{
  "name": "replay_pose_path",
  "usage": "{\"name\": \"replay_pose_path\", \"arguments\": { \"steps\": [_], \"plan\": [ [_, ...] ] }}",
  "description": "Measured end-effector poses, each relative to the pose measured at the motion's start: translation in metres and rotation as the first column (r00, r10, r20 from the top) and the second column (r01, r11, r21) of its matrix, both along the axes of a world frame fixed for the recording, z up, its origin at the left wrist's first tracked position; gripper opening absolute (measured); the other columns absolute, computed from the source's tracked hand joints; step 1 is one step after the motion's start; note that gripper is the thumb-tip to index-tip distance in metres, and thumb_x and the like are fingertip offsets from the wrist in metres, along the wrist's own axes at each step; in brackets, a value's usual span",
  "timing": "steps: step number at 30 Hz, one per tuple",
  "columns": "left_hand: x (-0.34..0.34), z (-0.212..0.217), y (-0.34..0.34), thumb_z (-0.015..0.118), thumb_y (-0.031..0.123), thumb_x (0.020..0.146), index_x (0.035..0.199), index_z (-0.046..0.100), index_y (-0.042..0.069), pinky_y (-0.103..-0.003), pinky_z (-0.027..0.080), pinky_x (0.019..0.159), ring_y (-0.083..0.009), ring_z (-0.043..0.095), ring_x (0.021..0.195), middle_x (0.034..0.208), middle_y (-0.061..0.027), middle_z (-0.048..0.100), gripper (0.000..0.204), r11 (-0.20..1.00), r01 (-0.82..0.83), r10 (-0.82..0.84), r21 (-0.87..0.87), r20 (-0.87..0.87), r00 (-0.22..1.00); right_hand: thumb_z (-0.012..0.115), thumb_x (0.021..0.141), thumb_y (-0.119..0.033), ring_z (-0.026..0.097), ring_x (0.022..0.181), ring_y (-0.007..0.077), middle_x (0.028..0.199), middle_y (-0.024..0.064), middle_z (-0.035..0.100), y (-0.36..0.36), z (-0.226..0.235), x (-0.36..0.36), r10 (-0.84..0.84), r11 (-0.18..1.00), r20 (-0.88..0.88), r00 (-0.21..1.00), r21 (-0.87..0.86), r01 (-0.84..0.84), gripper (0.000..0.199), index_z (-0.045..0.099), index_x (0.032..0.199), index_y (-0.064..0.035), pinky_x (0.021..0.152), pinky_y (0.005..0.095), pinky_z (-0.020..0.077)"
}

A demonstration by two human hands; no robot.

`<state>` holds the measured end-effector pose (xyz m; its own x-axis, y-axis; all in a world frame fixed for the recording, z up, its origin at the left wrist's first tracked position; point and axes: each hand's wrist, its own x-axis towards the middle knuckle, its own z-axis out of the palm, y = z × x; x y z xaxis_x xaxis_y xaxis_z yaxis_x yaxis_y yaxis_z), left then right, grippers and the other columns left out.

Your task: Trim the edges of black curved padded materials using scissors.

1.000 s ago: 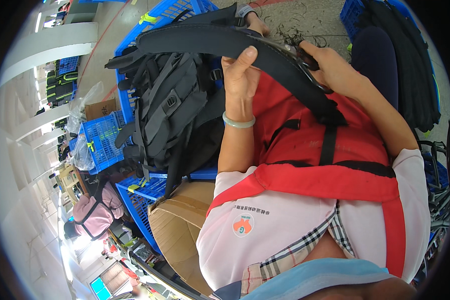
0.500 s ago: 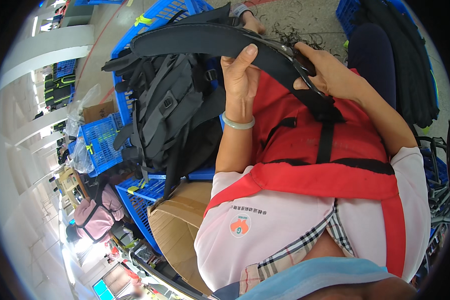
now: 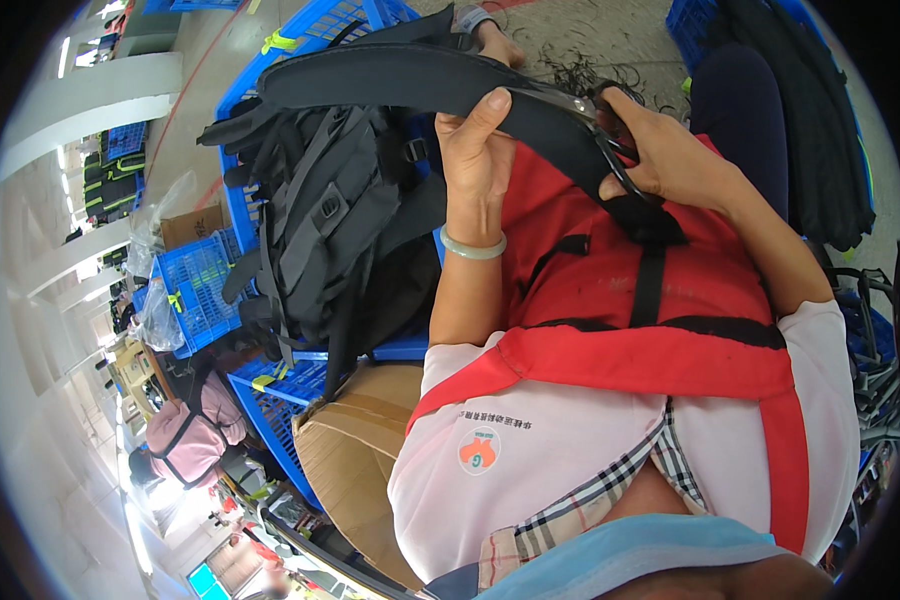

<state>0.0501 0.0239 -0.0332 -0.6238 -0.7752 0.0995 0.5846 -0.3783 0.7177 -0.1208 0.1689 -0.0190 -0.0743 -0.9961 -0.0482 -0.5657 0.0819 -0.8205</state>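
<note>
A long padded black shoulder strap (image 3: 390, 78) stretches across my lap, its near end lying on my red apron (image 3: 570, 290). My left hand (image 3: 478, 150), with a pale bangle at the wrist, is closed on the strap's middle, thumb on top. In my right hand (image 3: 670, 150) is a pair of scissors (image 3: 618, 160) with dark handles, the thumb and fingers spread on the loops. The blades lie along the strap's far edge, pointing toward my left hand. Whether they are cutting anything there, I cannot tell.
Left of my lap, a blue plastic crate (image 3: 235, 110) is heaped with black backpacks (image 3: 340, 210). A cardboard box (image 3: 355, 430) stands nearer. Black fabric pieces (image 3: 790, 120) fill another crate at right. Dark thread scraps (image 3: 595, 75) litter the floor. A person in pink (image 3: 185, 430) sits farther left.
My right thumb has moved away from the fingers, and the scissor handles are spread wider. The left hand and the strap have hardly moved.
</note>
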Motion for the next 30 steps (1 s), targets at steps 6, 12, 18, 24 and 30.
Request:
{"name": "replay_pose_path", "arguments": {
  "steps": [6,12,18,24,30],
  "plan": [
    [-0.003,0.008,0.007,0.071,-0.004,0.077,0.098,0.066,0.007,-0.030,0.051,0.085,-0.0127,0.061,0.090,0.094,-0.0007,0.064,0.025,1.000,-0.006,0.006,-0.011,-0.003,1.000,0.077,0.070,-0.054,0.059,0.096,0.0437,0.105,0.0264,0.060,-0.009,0.007,-0.002,0.069,0.995,-0.041,0.997,-0.071,-0.072,0.088,0.037,0.125,0.0029,0.079,0.0457,0.0473],
    [0.002,0.001,0.006,0.070,-0.001,0.079,0.104,0.065,0.006,-0.036,0.052,0.092,-0.0202,0.064,0.096,0.100,-0.0065,0.067,0.026,0.999,-0.004,0.004,-0.035,0.004,1.000,0.072,0.078,-0.052,0.057,0.065,0.0364,0.069,0.0191,0.057,-0.013,0.017,-0.002,0.111,0.991,0.021,0.994,0.066,-0.112,0.070,0.046,0.111,0.0032,0.060,0.0413,0.0440],
    [-0.001,0.007,0.009,0.071,-0.002,0.079,0.097,0.066,0.007,-0.027,0.050,0.082,-0.0127,0.061,0.087,0.094,-0.0010,0.063,0.021,1.000,-0.019,0.018,0.021,0.042,0.999,0.074,0.080,-0.037,0.049,0.060,0.0306,0.068,0.0180,0.053,-0.011,0.013,-0.001,0.038,0.989,0.070,0.997,0.137,-0.047,0.052,0.049,0.104,0.0013,0.060,0.0379,0.0423],
    [-0.004,0.028,-0.002,0.071,-0.004,0.077,0.097,0.065,0.005,-0.031,0.051,0.082,-0.0170,0.061,0.090,0.096,-0.0072,0.063,0.023,0.998,0.040,-0.042,-0.047,-0.050,0.998,0.074,0.079,-0.044,0.054,0.066,0.0360,0.071,0.0196,0.055,-0.011,0.016,0.002,0.016,0.999,0.098,0.995,-0.042,-0.011,0.056,0.048,0.101,0.0005,0.062,0.0421,0.0437],
    [-0.007,0.026,0.003,0.070,-0.004,0.077,0.097,0.065,0.005,-0.030,0.051,0.081,-0.0161,0.061,0.089,0.099,-0.0072,0.062,0.022,0.995,-0.027,0.028,-0.092,0.012,1.000,0.077,0.077,-0.036,0.051,0.071,0.0378,0.077,0.0211,0.053,-0.014,0.022,0.000,0.041,0.984,-0.070,0.997,-0.170,-0.052,0.059,0.044,0.108,0.0013,0.067,0.0393,0.0433]
  ]
}}
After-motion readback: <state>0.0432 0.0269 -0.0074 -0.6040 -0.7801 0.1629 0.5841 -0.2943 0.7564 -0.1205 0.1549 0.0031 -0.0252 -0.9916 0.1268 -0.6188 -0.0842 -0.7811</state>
